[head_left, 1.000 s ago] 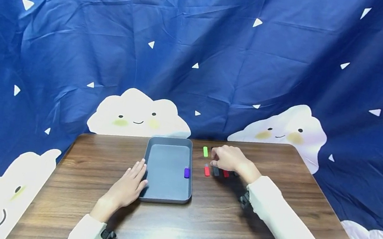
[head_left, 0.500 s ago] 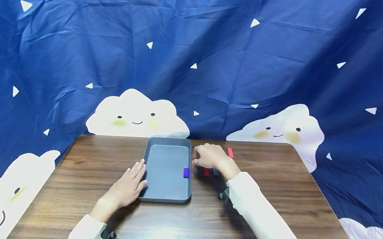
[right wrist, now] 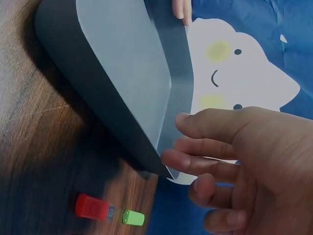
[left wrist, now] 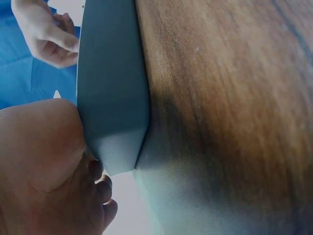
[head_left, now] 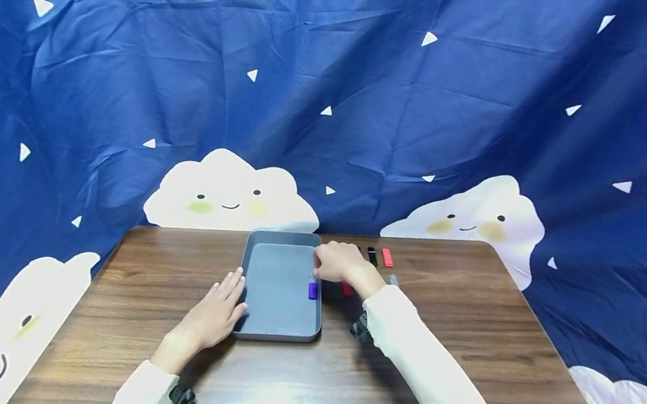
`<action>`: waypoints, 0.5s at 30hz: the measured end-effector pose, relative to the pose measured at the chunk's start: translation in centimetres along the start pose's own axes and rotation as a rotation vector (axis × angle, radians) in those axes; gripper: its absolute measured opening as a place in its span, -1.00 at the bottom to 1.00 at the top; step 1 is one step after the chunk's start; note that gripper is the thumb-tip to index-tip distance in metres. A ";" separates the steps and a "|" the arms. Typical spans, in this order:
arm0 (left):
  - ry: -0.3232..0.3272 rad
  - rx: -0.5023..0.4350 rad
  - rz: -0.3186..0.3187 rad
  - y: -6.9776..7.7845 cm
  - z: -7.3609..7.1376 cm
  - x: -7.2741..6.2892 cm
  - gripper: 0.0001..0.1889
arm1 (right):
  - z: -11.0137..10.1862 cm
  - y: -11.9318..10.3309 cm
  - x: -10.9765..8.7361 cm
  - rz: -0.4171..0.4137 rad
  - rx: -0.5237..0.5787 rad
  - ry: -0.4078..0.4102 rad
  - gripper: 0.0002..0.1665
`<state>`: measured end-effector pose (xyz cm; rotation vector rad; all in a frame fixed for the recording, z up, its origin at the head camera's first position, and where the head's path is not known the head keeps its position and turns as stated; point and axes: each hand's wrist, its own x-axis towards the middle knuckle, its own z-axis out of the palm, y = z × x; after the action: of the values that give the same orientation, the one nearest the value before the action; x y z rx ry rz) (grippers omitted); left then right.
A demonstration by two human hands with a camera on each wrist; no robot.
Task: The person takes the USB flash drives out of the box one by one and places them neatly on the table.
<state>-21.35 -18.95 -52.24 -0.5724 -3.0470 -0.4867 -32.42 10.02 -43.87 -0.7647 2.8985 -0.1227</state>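
The grey tray (head_left: 284,293) lies on the table with a purple USB flash drive (head_left: 313,291) inside, by its right wall. My left hand (head_left: 213,311) rests against the tray's left side, fingers straight. My right hand (head_left: 340,262) is over the tray's right edge, just behind the purple drive. In the right wrist view, the thumb and fingers of the right hand (right wrist: 244,161) are loosely bent and apart, with nothing visible between them. A red flash drive (right wrist: 93,206) and a green flash drive (right wrist: 133,217) lie on the table beside the tray.
Behind the right hand lie a black flash drive (head_left: 372,256) and another red flash drive (head_left: 387,257). The tip of a grey one (head_left: 393,279) shows past the forearm, which hides others. A blue cloud-patterned curtain (head_left: 331,58) hangs behind the table (head_left: 438,356).
My right hand has moved left from over the flash drives to the tray's right edge, uncovering the black and rear red drives. The left hand has stayed against the tray.
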 end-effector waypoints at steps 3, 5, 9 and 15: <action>0.015 -0.014 0.020 -0.3 0.2 0.0 -0.36 | 0.0 -0.5 0.3 0.002 -0.007 -0.019 -0.84; 0.031 -0.030 0.033 -0.4 0.3 -0.1 -0.37 | 0.1 -0.9 0.6 0.011 -0.021 -0.030 -0.84; 0.050 -0.041 0.050 -0.5 0.3 -0.1 -0.37 | 0.1 -1.6 1.1 0.036 -0.057 -0.049 -0.87; 0.019 -0.023 0.019 0.0 0.0 0.0 -0.37 | -0.1 -2.5 1.6 0.030 -0.106 -0.102 -0.78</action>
<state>-21.39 -18.94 -52.19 -0.5938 -3.0189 -0.5238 -32.60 7.08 -43.72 -0.7205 2.8368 0.0712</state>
